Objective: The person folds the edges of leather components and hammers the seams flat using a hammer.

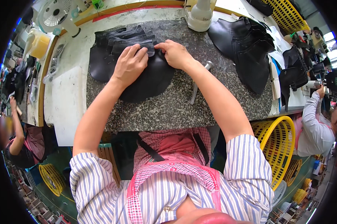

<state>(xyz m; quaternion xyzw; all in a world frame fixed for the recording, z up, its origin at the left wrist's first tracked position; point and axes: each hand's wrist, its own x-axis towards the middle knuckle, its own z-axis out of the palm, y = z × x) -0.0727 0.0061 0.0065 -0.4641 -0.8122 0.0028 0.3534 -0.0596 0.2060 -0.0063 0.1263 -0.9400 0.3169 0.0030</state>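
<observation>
On a speckled stone slab (138, 117) lies a spread of black leather pieces (148, 87), with layered, stitched-looking strips (133, 37) across its far part. My left hand (131, 65) is closed, its bent fingers on the near edge of the strips. Close by on the right, my right hand (174, 54) pinches the leather's edge between thumb and forefinger. The fingertips partly hide what they grip. A metal hammer (195, 87) rests on the slab beside my right forearm.
More black leather pieces (247, 52) are piled on the slab's right. A white bottle-like container (200, 16) stands at the back. A white fan (56, 15) and a yellow-filled jug (37, 43) are far left. A yellow basket (278, 149) stands right below the table edge. Other people work at both sides.
</observation>
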